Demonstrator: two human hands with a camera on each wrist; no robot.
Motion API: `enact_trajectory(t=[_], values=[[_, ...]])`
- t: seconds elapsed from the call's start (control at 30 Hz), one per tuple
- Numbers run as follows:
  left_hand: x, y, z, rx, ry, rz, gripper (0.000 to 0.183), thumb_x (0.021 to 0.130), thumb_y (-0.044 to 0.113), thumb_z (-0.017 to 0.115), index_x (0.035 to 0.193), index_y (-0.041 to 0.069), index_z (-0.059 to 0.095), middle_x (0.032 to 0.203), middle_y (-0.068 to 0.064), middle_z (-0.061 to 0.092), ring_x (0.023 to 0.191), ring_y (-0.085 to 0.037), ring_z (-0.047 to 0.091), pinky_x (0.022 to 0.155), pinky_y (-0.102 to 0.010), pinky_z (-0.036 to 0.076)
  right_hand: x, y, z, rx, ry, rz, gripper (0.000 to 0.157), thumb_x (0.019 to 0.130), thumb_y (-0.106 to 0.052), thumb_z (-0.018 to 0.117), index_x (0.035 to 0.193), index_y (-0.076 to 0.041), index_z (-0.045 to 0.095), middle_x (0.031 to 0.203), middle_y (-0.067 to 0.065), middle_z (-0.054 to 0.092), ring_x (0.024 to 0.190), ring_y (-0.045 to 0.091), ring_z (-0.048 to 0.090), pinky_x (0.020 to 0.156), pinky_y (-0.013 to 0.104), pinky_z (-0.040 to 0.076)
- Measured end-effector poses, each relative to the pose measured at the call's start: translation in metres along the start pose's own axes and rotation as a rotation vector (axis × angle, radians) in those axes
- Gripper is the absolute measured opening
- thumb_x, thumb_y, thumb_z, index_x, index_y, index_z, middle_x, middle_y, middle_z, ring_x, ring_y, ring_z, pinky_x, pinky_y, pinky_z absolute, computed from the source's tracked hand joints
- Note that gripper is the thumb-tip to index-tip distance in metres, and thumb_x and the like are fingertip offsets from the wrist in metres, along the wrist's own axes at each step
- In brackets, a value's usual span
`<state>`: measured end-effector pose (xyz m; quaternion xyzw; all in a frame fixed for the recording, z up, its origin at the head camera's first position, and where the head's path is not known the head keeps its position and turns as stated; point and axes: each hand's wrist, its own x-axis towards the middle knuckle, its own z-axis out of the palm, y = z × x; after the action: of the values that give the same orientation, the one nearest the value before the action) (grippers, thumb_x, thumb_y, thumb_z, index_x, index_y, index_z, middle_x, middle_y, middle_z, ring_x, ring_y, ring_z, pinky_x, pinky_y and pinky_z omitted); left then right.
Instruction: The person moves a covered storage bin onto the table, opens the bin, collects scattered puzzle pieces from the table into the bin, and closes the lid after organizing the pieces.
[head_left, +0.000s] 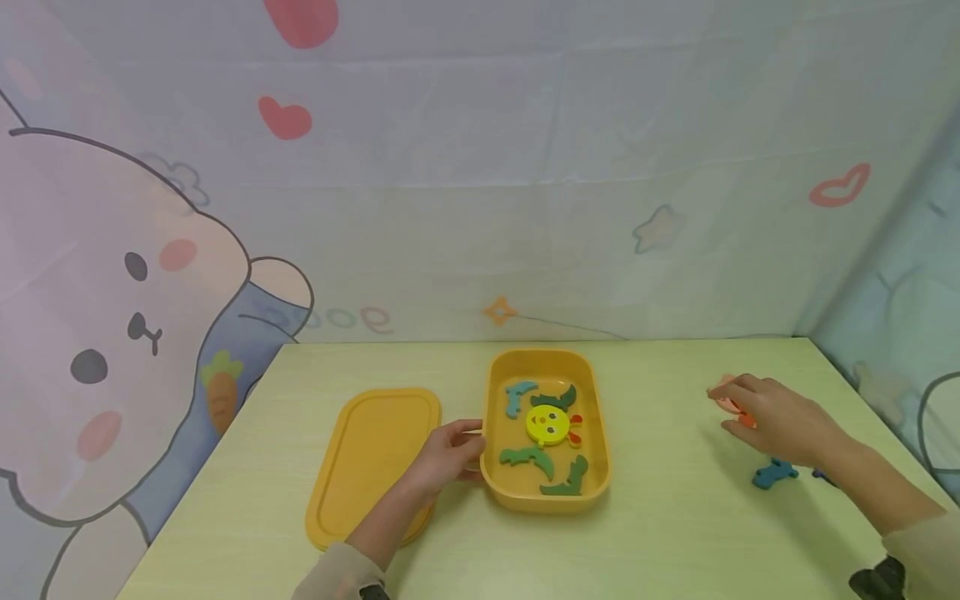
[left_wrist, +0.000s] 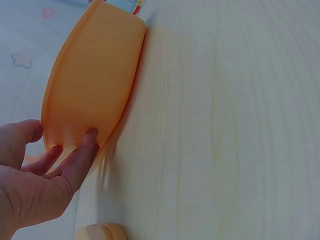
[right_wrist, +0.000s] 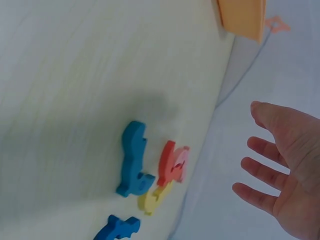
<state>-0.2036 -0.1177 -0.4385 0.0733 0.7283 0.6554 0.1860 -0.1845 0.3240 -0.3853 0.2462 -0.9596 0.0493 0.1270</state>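
My left hand [head_left: 452, 454] touches the left wall of a yellow plastic box [head_left: 545, 505]. In the left wrist view its fingers lie against the outer wall, with the thumb by the rim. Inside the box are a round yellow face piece [head_left: 547, 426] with red feet, a light blue piece [head_left: 515, 398] and several green animal-shaped pieces [head_left: 527, 457]. At the right, my right hand [head_left: 783, 421] hovers over small pieces with fingers spread and nothing held. The right wrist view shows blue animal-shaped pieces [right_wrist: 132, 160], a red piece [right_wrist: 166, 162], a pink one [right_wrist: 181, 164] and a yellow one [right_wrist: 155, 200].
A flat yellow lid [head_left: 367, 467] lies on the table left of the box, under my left forearm. Behind the pale wooden table [head_left: 652, 500] hangs a printed cloth [head_left: 465, 167], and another cloth [head_left: 922, 333] borders the right side.
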Motion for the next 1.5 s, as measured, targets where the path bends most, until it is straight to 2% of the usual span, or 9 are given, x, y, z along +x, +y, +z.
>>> enact_trajectory(t=[0.1, 0.23, 0.37, 0.6, 0.67, 0.87, 1.03, 1.3, 1.5], values=[[0.001, -0.002, 0.000, 0.004, 0.009, -0.002, 0.048, 0.094, 0.016, 0.050, 0.135, -0.004, 0.038, 0.122, -0.026, 0.052, 0.097, -0.031, 0.062, 0.074, -0.043, 0.055, -0.007, 0.005, 0.005, 0.017, -0.008, 0.001, 0.044, 0.073, -0.018, 0.076, 0.114, -0.008, 0.062, 0.104, 0.010, 0.061, 0.078, 0.023, 0.060, 0.053, 0.026, 0.048], [0.001, -0.002, 0.000, 0.014, 0.019, -0.010, 0.047, 0.094, 0.017, 0.051, 0.135, -0.003, 0.040, 0.121, -0.024, 0.054, 0.096, -0.028, 0.063, 0.073, -0.041, 0.056, -0.016, 0.009, 0.011, 0.040, -0.049, 0.020, 0.040, 0.074, -0.019, 0.076, 0.111, -0.011, 0.063, 0.102, 0.007, 0.060, 0.078, 0.021, 0.059, 0.052, 0.025, 0.046], [0.001, -0.003, 0.000, 0.013, 0.025, -0.016, 0.046, 0.094, 0.017, 0.052, 0.134, -0.002, 0.041, 0.120, -0.023, 0.054, 0.095, -0.027, 0.063, 0.074, -0.040, 0.056, -0.026, 0.012, 0.016, 0.065, -0.083, 0.045, 0.037, 0.074, -0.017, 0.075, 0.109, -0.014, 0.063, 0.104, 0.007, 0.059, 0.085, 0.026, 0.059, 0.055, 0.030, 0.048], [0.001, -0.003, -0.001, 0.011, 0.024, -0.010, 0.046, 0.094, 0.017, 0.051, 0.134, -0.002, 0.040, 0.121, -0.023, 0.054, 0.095, -0.027, 0.063, 0.073, -0.040, 0.056, -0.041, 0.018, 0.029, 0.078, -0.074, 0.059, 0.038, 0.072, -0.017, 0.076, 0.107, -0.015, 0.063, 0.106, 0.010, 0.061, 0.088, 0.032, 0.059, 0.058, 0.040, 0.052], [0.001, -0.003, -0.001, 0.011, 0.021, -0.009, 0.046, 0.094, 0.017, 0.051, 0.135, -0.002, 0.040, 0.121, -0.023, 0.053, 0.095, -0.028, 0.063, 0.074, -0.040, 0.056, -0.045, 0.021, 0.033, 0.066, -0.056, 0.036, 0.037, 0.072, -0.017, 0.076, 0.106, -0.015, 0.064, 0.105, 0.008, 0.062, 0.088, 0.031, 0.060, 0.062, 0.041, 0.052], [0.000, -0.002, -0.001, 0.006, 0.011, -0.003, 0.047, 0.094, 0.017, 0.051, 0.135, -0.003, 0.039, 0.122, -0.025, 0.053, 0.096, -0.029, 0.063, 0.074, -0.041, 0.056, -0.057, 0.030, 0.043, 0.037, -0.028, -0.042, 0.038, 0.067, -0.013, 0.079, 0.103, -0.018, 0.065, 0.101, -0.003, 0.061, 0.083, 0.020, 0.060, 0.064, 0.032, 0.052], [0.000, -0.001, 0.000, 0.006, 0.013, -0.006, 0.047, 0.094, 0.017, 0.051, 0.135, -0.003, 0.039, 0.123, -0.025, 0.052, 0.097, -0.030, 0.063, 0.074, -0.041, 0.056, -0.064, 0.034, 0.052, 0.012, 0.017, -0.116, 0.041, 0.063, -0.005, 0.079, 0.098, -0.021, 0.064, 0.100, -0.003, 0.061, 0.084, 0.020, 0.059, 0.064, 0.031, 0.053], [0.002, -0.003, -0.002, 0.019, 0.021, -0.015, 0.046, 0.094, 0.017, 0.050, 0.135, -0.002, 0.039, 0.122, -0.023, 0.053, 0.096, -0.028, 0.063, 0.074, -0.040, 0.056, -0.066, 0.038, 0.061, -0.006, 0.070, -0.157, 0.044, 0.058, -0.002, 0.080, 0.096, -0.019, 0.065, 0.100, 0.001, 0.062, 0.087, 0.024, 0.059, 0.066, 0.035, 0.054], [0.003, -0.004, -0.002, 0.018, 0.029, -0.019, 0.046, 0.094, 0.016, 0.051, 0.135, -0.002, 0.040, 0.121, -0.023, 0.054, 0.095, -0.027, 0.063, 0.073, -0.040, 0.056, -0.063, 0.035, 0.063, -0.021, 0.104, -0.159, 0.043, 0.056, -0.002, 0.082, 0.090, -0.021, 0.064, 0.091, -0.009, 0.059, 0.080, 0.014, 0.056, 0.066, 0.032, 0.052]])
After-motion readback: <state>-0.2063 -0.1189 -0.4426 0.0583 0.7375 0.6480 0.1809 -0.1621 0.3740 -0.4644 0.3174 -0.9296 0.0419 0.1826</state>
